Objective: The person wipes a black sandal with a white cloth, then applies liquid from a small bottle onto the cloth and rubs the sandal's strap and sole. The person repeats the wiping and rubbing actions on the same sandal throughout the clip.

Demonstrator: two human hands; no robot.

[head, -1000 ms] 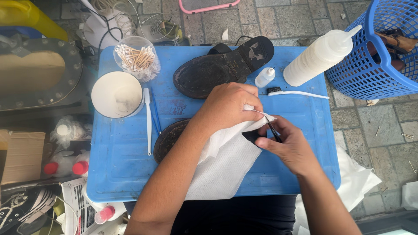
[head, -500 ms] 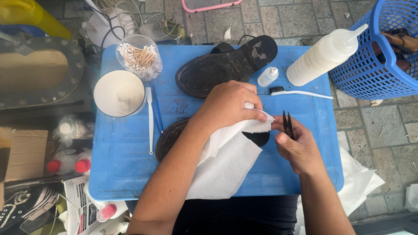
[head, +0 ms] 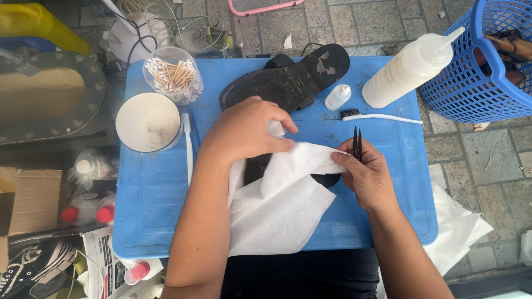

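— On the blue tray (head: 166, 221), where is the white cloth (head: 282, 205) found?

— It is spread over a dark sandal (head: 327, 179), mostly hidden, between the two hands. Its upper edge is bunched under the left hand (head: 244, 130), which is clenched on it. The cloth's long axis is seen running from the near edge up toward the right.

— And the right hand (head: 368, 174)?

— Black tweezers (head: 357, 145), points upward, are gripped by it, and the cloth's right corner is pinched; it lies just right of the cloth.

— What is held in containers?

— Cotton swabs are kept in a clear jar (head: 172, 75); a white cup (head: 148, 122) looks nearly empty; dark items are held in a blue basket (head: 471, 94).
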